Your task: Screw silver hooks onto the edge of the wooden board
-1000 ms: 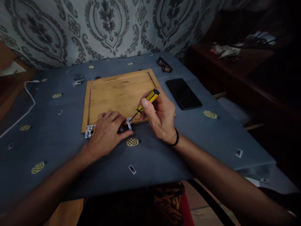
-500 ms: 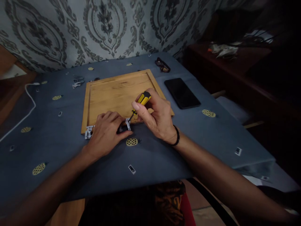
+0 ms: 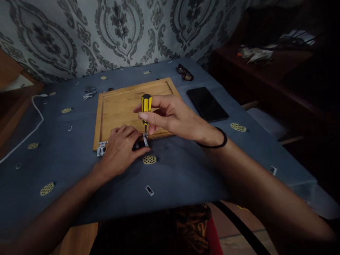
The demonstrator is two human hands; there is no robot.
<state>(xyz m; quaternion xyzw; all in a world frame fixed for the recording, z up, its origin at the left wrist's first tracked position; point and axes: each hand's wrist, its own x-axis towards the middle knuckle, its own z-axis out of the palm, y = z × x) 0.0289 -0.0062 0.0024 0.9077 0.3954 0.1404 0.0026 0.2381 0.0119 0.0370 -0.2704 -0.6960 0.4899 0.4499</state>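
A wooden panel point(image 3: 130, 106) with a raised frame lies on the table. At its near edge is a metal hinge point(image 3: 146, 141) with a dark part beside it. My left hand point(image 3: 119, 148) is closed around this spot, thumb on the near side and fingers over the panel. Left of that hand, a second metal hinge point(image 3: 101, 149) sits at the panel's near left corner. My right hand point(image 3: 170, 118) grips a yellow and black screwdriver point(image 3: 146, 103), held upright. Its tip meets the hinge by my left fingers; the exact contact point is too small to make out.
A black phone point(image 3: 207, 104) lies right of the panel, with dark-framed glasses point(image 3: 184, 72) behind it. Loose metal hinges point(image 3: 89, 92) lie at the back left. A white cable point(image 3: 39, 115) runs along the left side of the blue tablecloth point(image 3: 180, 177). A patterned curtain hangs behind.
The screwdriver has gone from slanted to upright, its handle swinging left. My right hand has turned and shifted left with it. My left hand keeps its place on the hinge.
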